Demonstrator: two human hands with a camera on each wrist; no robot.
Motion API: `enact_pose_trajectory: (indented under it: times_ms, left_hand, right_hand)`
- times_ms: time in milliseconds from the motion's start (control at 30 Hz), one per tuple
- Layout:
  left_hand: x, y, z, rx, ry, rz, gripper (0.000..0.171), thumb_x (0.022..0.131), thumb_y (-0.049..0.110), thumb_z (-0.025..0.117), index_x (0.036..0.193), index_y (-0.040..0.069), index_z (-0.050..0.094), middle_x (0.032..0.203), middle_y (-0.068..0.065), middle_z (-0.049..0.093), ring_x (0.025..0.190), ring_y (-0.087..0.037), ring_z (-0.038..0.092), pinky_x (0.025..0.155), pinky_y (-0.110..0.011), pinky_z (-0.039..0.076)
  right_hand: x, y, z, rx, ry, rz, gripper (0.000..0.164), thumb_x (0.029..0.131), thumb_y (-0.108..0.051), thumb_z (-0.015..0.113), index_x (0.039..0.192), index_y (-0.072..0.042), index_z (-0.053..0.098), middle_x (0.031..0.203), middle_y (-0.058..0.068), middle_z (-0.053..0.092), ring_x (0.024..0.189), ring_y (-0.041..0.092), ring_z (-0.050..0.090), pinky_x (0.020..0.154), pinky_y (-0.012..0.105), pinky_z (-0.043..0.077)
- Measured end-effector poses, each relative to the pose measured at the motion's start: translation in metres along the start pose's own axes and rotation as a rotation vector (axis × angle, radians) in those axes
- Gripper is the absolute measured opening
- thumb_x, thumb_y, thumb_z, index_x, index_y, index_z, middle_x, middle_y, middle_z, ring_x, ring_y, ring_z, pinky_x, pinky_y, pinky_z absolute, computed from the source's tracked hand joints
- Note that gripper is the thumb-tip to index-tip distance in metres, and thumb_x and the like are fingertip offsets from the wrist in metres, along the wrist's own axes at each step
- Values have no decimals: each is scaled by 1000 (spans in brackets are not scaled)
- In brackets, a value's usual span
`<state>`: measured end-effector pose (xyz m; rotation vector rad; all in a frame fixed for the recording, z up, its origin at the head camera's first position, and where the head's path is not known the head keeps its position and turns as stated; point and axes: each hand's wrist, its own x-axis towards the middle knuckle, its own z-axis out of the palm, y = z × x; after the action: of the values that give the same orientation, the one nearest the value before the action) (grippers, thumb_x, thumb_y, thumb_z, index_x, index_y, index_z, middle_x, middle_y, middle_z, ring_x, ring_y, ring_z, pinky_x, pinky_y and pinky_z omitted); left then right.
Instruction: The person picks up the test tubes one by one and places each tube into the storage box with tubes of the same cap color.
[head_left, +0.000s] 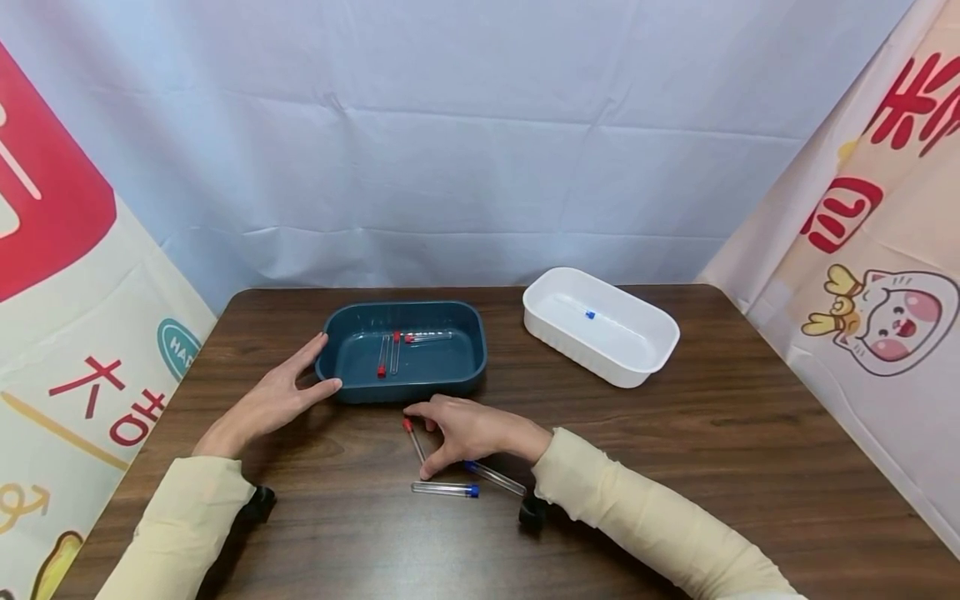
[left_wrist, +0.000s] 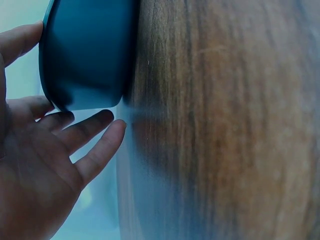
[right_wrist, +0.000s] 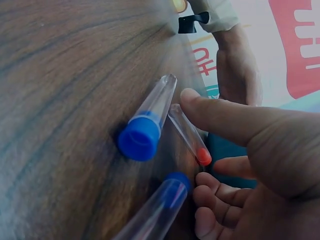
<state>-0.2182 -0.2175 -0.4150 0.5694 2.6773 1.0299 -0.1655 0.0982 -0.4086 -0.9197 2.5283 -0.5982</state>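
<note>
My left hand (head_left: 276, 402), fingers spread, touches the left end of a dark blue basin (head_left: 408, 392). Inside that basin lie three clear test tubes with red caps. On the table just in front of it, my right hand (head_left: 474, 427) arches over another red-capped test tube (right_wrist: 187, 131). The thumb is close to the tube's rounded end and the index finger close to its cap, with the tube lying between them. Two blue-capped test tubes lie nearby, one test tube (head_left: 444, 489) in front of the hand and the other test tube (head_left: 497, 478) under the wrist.
A white basin (head_left: 592, 354) stands at the back right, angled, with a blue-capped test tube (head_left: 590, 315) in it. Behind the wooden table (head_left: 720, 433) hangs a pale cloth (head_left: 465, 167), and printed sheets hang at both sides.
</note>
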Motion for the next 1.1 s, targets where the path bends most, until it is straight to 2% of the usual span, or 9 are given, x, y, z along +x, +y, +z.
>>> enact_pose_trajectory:
  times_ms: [467, 800, 1100]
  left_hand:
    - [0, 0, 0, 2, 4, 5, 92, 102, 50, 61, 168, 17, 6, 173, -15, 7, 153, -48, 17, 114, -73, 21]
    - [-1, -1, 1, 2, 4, 11, 92, 102, 50, 61, 168, 16, 6, 172, -16, 8, 150, -50, 26, 113, -73, 25]
    - [-1, 0, 1, 3, 4, 10, 92, 102, 50, 61, 168, 16, 6, 172, -17, 8, 149, -50, 26, 113, -73, 25]
  right_hand:
    - [0, -2, -2, -21, -24, 8, 87, 82, -40, 89, 154, -12, 49, 104, -4, 55, 89, 10, 49, 72, 22, 43]
    - [1, -1, -2, -24, -34, -10, 90, 81, -42, 90, 155, -14, 47, 103, -3, 54, 88, 9, 48, 70, 21, 42]
    - [0, -1, -3, -38, -36, -22, 89, 80, -43, 90, 154, -14, 49, 104, -4, 54, 89, 9, 48, 71, 21, 42]
